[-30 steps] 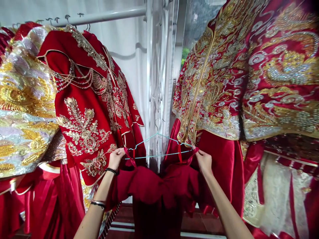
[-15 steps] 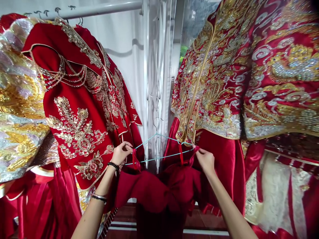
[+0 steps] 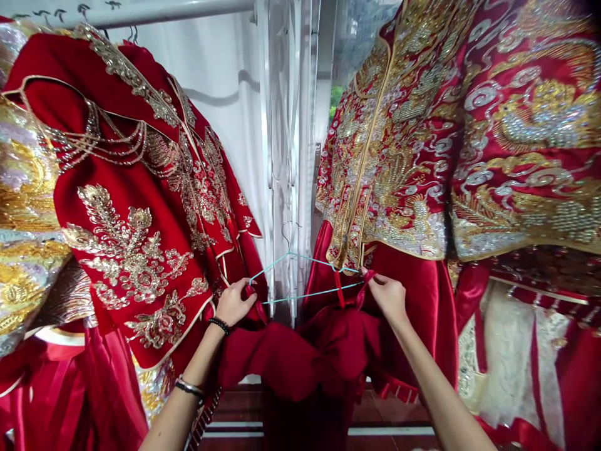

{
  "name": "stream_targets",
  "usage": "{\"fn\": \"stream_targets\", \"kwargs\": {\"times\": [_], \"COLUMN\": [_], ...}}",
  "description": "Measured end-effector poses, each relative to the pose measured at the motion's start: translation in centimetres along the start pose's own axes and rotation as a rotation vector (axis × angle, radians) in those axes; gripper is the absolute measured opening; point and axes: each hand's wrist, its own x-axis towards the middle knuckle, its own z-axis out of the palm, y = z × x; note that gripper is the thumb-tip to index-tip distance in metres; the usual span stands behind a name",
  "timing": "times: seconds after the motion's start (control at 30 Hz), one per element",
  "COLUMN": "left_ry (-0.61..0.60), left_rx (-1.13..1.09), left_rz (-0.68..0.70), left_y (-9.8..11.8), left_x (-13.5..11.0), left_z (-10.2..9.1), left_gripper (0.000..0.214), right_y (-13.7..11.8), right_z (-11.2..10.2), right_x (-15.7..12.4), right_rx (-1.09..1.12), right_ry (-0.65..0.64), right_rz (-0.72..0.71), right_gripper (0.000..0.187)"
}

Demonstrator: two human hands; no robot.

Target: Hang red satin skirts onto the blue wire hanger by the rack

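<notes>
A light blue wire hanger (image 3: 312,294) with a bare metal hook hangs between my hands. Below it drapes a dark red dress (image 3: 291,363) with a wide folded top and thin strap loops. My left hand (image 3: 236,302), closed, pinches a red strap at the hanger's left end; the fingers partly hide that strap. At the opposite end my right hand (image 3: 387,297) is closed on the other strap (image 3: 360,297), right by the hanger tip. A bright red ribbon loop (image 3: 340,289) crosses the hanger's lower bar near the right hand.
On the left, a red jacket (image 3: 126,238) with beaded embroidery hangs close to my left arm beneath a white rail (image 3: 188,11). Gold-embroidered red jackets (image 3: 408,131) hang on the right. White metal posts (image 3: 267,156) stand behind the hanger, before a white curtain (image 3: 211,75).
My left hand has turned and moved slightly lower, now covering more of the strap at the hanger's left end. The right hand keeps its pinch. Surrounding garments have shifted left in view.
</notes>
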Motion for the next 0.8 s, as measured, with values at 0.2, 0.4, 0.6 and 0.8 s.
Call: {"fn": "stream_targets", "kwargs": {"times": [0.2,0.4,0.6,0.8], "left_ry": [0.035,0.095,0.165,0.183], "left_rx": [-0.167,-0.191,-0.133,-0.1], "left_rz": [0.029,0.01,0.004,0.038], "left_y": [-0.3,-0.2,-0.5,-1.4], "left_x": [0.7,1.0,1.3,1.1], "left_z": [1.1,2.9,2.7,1.6], "left_gripper": [0.023,0.022,0.017,0.015], "right_y": [-1.7,-4.2,-5.2,-3.2], "right_z": [-0.6,-0.8,-1.5,-1.3], "right_x": [1.2,2.7,3.3,2.0], "right_rx": [0.077,0.045,-0.142,-0.111], "right_ry": [-0.096,-0.394,-0.732,-0.433], "right_rz": [-0.078,-0.342,-0.53,-0.546], "right_gripper": [0.044,0.027,0.014,0.027]}}
